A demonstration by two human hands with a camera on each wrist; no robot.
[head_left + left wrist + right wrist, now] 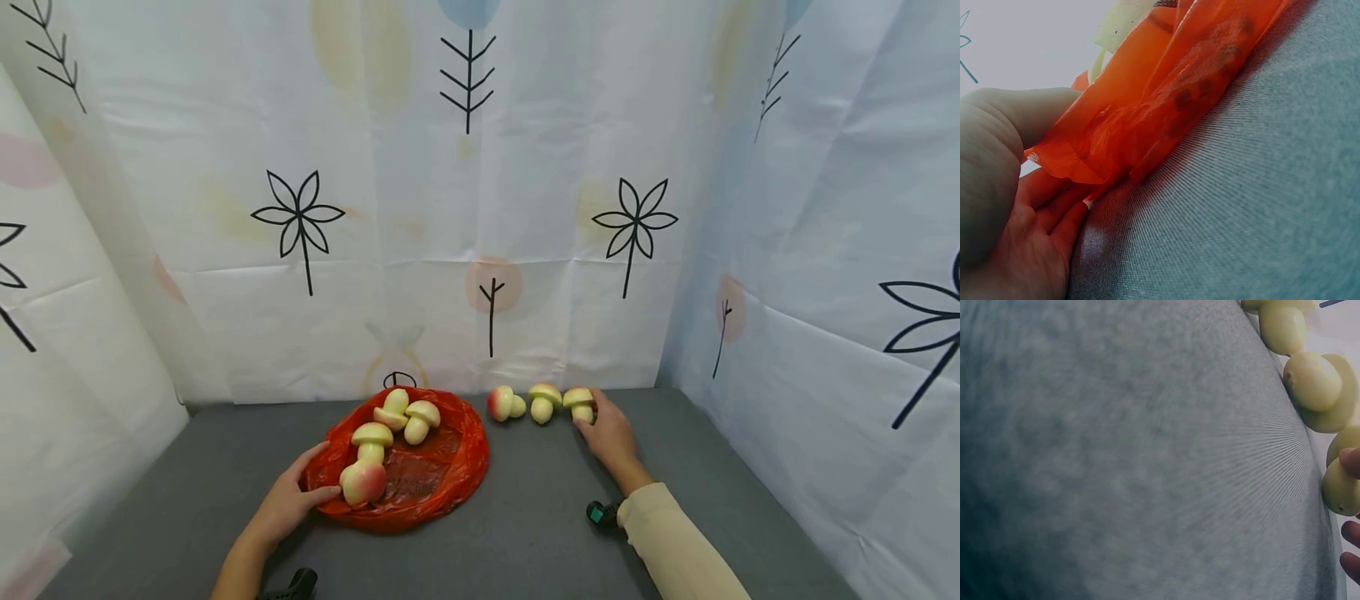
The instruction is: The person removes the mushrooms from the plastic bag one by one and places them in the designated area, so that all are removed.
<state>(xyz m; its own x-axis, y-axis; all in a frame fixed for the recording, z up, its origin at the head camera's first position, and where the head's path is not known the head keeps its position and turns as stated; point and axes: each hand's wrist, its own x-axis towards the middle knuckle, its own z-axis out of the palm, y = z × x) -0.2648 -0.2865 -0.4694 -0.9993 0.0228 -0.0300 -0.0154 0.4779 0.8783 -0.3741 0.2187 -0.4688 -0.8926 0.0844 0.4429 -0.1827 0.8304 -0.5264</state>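
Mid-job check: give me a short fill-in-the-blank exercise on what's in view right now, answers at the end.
The left hand holds the rim of the ____ bag.
The bag contains ____ mushrooms.
Outside the bag, a row of ____ mushrooms lies on the table.
In the head view, the right hand holds the mushroom at the row's ____ end.

Missing words: red; four; three; right.

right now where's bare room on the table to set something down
Bare: grey table between the red bag and right forearm; also left of the left hand. Crowded: the back row of three mushrooms, and the bag's left and rear, holding four more.
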